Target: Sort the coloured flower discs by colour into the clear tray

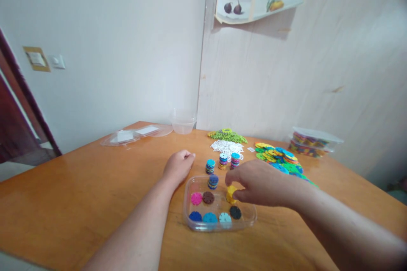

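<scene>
Over the right side of a clear plastic tray, my right hand has thumb and fingertips around a yellow notched disc, partly hidden by the thumb. My left hand rests curled on the table just beyond the tray's left corner, with nothing visible in it. Inside the tray lie a pink disc, a brown disc, a dark blue disc, a blue disc, a pale blue disc and a black disc. A short disc stack stands by its far wall.
Three disc stacks stand beyond the tray. Behind them are white pieces and green pieces. A mixed pile of discs spreads at right, near stacked filled boxes. A clear tub and lids sit far left.
</scene>
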Tool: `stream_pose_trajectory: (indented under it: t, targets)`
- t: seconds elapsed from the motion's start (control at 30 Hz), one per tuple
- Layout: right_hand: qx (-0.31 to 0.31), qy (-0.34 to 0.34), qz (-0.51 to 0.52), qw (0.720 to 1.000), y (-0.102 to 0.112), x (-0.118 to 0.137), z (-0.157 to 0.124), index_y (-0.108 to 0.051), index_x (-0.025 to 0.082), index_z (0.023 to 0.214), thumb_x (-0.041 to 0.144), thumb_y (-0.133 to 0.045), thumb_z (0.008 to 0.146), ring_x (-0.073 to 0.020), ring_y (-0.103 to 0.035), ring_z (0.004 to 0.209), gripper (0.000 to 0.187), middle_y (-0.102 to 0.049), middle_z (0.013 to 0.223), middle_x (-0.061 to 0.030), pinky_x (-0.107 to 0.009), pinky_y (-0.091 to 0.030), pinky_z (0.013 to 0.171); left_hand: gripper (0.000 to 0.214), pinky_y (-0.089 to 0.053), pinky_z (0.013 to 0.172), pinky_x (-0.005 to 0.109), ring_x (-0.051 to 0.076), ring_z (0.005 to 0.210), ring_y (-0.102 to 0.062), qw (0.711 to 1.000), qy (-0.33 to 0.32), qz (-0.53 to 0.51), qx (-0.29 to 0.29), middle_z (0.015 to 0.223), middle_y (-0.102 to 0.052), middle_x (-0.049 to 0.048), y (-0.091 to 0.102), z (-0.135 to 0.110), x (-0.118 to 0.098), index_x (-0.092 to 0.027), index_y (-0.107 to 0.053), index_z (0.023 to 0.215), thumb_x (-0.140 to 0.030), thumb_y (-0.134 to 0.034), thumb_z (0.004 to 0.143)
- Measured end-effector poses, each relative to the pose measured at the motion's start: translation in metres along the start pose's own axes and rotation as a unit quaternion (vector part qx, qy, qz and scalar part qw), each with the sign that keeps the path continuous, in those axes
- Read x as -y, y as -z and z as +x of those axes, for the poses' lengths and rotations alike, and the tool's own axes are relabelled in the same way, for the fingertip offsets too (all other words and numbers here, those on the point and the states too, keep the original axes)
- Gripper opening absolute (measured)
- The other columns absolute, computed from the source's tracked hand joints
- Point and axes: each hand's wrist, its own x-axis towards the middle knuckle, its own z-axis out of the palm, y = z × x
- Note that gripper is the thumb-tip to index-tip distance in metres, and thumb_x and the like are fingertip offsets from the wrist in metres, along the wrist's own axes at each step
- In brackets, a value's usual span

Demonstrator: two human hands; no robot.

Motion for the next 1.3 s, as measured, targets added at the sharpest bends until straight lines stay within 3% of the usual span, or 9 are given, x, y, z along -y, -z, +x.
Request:
stream_pose_trajectory:
  t: [0.2, 0.43, 0.53, 0.7, 1.0, 1.3]
  targets:
    - [0.003, -0.008, -0.026, 1.0, -0.003, -0.002, 0.0, -0.071, 0.028, 0.103, 0.027, -0.058, 0.076, -0.0231, -0.067, 0.087, 0.031, -0.074, 0.097, -0.003, -0.033, -0.045, 0.074, 0.034, -0.033, 0.056, 0.024, 0.015, 0.059, -0.056, 1.0, -0.003, 0.012, -0.004, 0.059, -0.063, 0.0, 0.002, -0.001, -0.004, -0.019, -0.059, 0.066, -0.049, -0.051, 0.081]
    - [0.009, -0.005, -0.019, 1.0, -0.003, 0.001, -0.003, -0.071, 0.032, 0.105, 0.022, -0.054, 0.077, -0.0224, -0.067, 0.086, 0.034, -0.075, 0.094, -0.0016, -0.033, -0.044, 0.074, 0.033, -0.033, 0.056, 0.024, 0.015, 0.059, -0.057, 1.0, -0.001, 0.014, -0.006, 0.059, -0.064, 0.0, 0.001, -0.001, -0.003, -0.019, -0.06, 0.067, -0.048, -0.051, 0.081]
    - [-0.017, -0.021, -0.008, 1.0, -0.002, 0.0, 0.001, -0.071, 0.03, 0.104, 0.025, -0.053, 0.08, -0.0219, -0.066, 0.086, 0.031, -0.074, 0.095, -0.0024, -0.031, -0.043, 0.072, 0.033, -0.032, 0.054, 0.024, 0.015, 0.058, -0.056, 1.0, 0.0, 0.01, -0.002, 0.058, -0.063, -0.0001, 0.0, -0.001, -0.002, -0.02, -0.06, 0.067, -0.048, -0.051, 0.081]
    - [-0.073, -0.058, 0.016, 0.996, 0.006, -0.007, 0.026, -0.07, 0.029, 0.105, 0.033, -0.05, 0.084, -0.0199, -0.064, 0.086, 0.029, -0.073, 0.096, -0.0033, -0.028, -0.042, 0.069, 0.036, -0.031, 0.053, 0.024, 0.014, 0.057, -0.056, 1.0, -0.005, 0.002, 0.0, 0.058, -0.063, -0.0004, 0.0, -0.001, -0.001, -0.019, -0.059, 0.066, -0.05, -0.05, 0.082]
    - [-0.01, -0.074, -0.017, 0.997, 0.002, -0.015, 0.085, -0.067, 0.026, 0.118, 0.036, -0.058, 0.079, -0.0238, -0.065, 0.096, 0.041, -0.07, 0.112, -0.0079, -0.031, -0.048, 0.076, 0.035, -0.031, 0.054, 0.023, 0.014, 0.061, -0.055, 1.0, -0.005, 0.001, -0.002, 0.06, -0.063, -0.0002, -0.001, 0.001, 0.0, -0.018, -0.061, 0.068, -0.048, -0.049, 0.082]
    - [0.013, -0.061, -0.032, 0.998, -0.002, -0.015, 0.103, -0.071, 0.024, 0.108, 0.036, -0.063, 0.074, -0.0281, -0.067, 0.093, 0.037, -0.072, 0.104, -0.01, -0.034, -0.05, 0.072, 0.037, -0.029, 0.054, 0.024, 0.014, 0.062, -0.055, 1.0, -0.006, 0.003, 0.0, 0.061, -0.063, 0.0009, -0.001, 0.002, 0.002, -0.018, -0.063, 0.069, -0.05, -0.05, 0.082]
